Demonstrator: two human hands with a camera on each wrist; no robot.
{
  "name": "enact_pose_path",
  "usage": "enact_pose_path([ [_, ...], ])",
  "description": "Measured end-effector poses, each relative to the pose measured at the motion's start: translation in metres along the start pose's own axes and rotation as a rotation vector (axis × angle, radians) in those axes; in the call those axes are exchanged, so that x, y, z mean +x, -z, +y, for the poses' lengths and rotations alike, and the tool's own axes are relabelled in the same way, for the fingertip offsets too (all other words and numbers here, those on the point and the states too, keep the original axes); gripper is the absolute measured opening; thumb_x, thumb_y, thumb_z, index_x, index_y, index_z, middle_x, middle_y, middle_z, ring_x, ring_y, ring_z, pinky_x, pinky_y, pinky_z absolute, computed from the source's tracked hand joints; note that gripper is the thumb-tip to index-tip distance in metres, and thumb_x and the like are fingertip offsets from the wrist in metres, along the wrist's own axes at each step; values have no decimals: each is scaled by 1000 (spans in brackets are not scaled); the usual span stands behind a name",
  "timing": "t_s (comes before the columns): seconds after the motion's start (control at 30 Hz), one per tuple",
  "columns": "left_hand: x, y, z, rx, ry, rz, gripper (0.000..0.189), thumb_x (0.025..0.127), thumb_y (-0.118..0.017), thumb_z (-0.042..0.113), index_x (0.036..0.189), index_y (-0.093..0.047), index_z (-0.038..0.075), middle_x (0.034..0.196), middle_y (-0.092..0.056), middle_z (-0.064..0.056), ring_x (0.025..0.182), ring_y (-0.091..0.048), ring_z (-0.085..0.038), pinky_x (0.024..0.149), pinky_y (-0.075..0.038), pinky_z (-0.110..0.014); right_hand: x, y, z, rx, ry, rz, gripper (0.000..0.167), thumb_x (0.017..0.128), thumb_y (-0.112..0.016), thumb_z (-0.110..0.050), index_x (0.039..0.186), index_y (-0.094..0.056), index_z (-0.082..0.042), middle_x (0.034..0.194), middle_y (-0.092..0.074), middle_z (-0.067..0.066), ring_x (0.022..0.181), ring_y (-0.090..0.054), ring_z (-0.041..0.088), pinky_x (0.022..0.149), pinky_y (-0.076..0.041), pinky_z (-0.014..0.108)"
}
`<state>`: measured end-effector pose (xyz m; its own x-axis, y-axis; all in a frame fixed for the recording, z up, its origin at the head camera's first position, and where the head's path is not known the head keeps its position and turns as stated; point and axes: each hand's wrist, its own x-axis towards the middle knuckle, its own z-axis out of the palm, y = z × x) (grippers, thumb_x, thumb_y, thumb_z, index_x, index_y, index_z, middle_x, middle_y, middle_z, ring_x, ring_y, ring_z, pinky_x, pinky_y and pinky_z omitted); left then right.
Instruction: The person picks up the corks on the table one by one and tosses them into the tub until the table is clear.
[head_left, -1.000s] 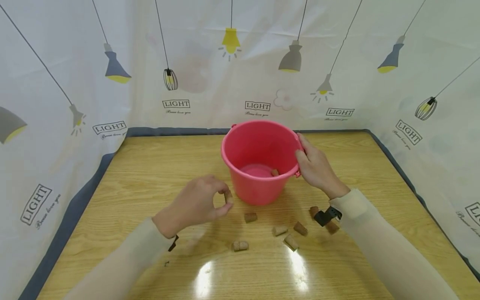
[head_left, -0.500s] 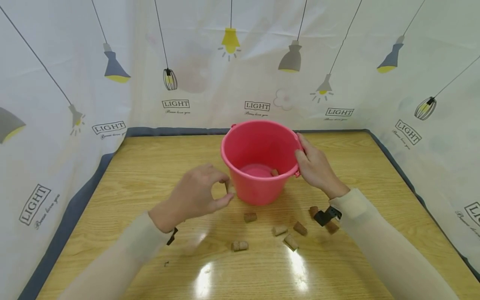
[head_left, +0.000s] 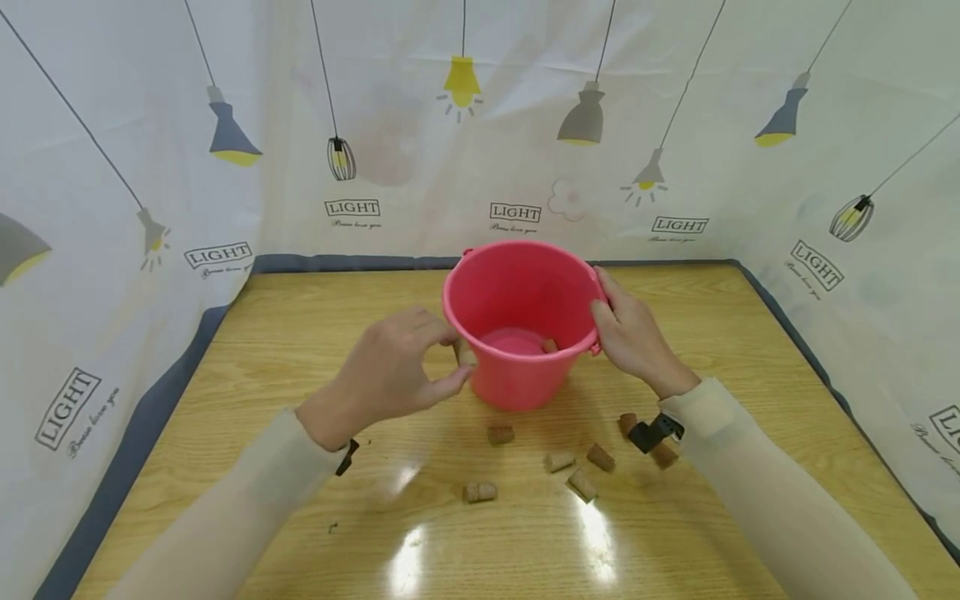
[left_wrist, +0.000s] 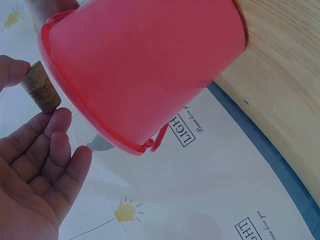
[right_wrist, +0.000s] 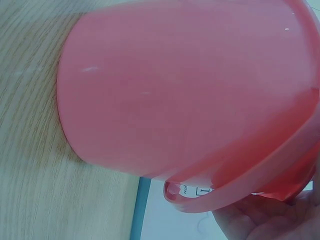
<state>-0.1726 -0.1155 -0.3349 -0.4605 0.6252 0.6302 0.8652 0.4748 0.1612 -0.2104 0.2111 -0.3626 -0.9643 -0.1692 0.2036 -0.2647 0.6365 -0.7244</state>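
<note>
A pink plastic bucket (head_left: 517, 379) stands on the wooden table, with one brown cork (head_left: 550, 345) visible inside near its right wall. My right hand (head_left: 633, 333) grips the bucket's rim on the right side, thumb over the near face. In the right wrist view the bucket's handle (right_wrist: 245, 182) hangs along the wall beside the fingers. Just outside the rim's left edge, my left hand (head_left: 390, 367) pinches a cork (left_wrist: 42, 87) end to end between thumb and fingertips. The left wrist view has this cork close beside the rim, with the other fingers loosely bent.
Several corks lie in front of the bucket, among them a single cork (head_left: 500, 434), a pale cork (head_left: 480, 492) and a darker cork (head_left: 600, 457). More sit under the right wrist (head_left: 663, 454). A lamp-printed sheet (head_left: 420, 167) surrounds the table's back and sides.
My left hand has risen with its cork along the bucket's left side, from low beside the wall to just below the rim. The right hand and bucket have stayed put.
</note>
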Motion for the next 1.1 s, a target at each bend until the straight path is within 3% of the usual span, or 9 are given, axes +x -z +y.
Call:
enact_pose_path([
  [0.47,14,-1,1,53,0,62,20,86,-80,24,94,-72,7,89,-72,-1,80,-60,-18,71,-52,-29,0,0,-1,-13,0,1,56,108,-32,-24,163,-28,-16,80,-61,11,60,-59,24,58,-51,36],
  [0.8,23,-6,1,84,42,40,22,88,-79,25,97,-72,7,88,-71,-1,85,-62,-17,75,-55,-30,0,-1,-1,-7,-2,-1,56,108,-32,-24,163,-29,-15,81,-62,11,61,-59,25,57,-52,36],
  [1.1,28,-11,1,93,52,41,19,90,-76,26,95,-72,8,87,-71,-1,82,-60,-15,70,-52,-27,0,0,-1,0,1,-2,56,108,-33,-24,163,-29,-14,81,-61,12,61,-59,25,57,-52,35],
])
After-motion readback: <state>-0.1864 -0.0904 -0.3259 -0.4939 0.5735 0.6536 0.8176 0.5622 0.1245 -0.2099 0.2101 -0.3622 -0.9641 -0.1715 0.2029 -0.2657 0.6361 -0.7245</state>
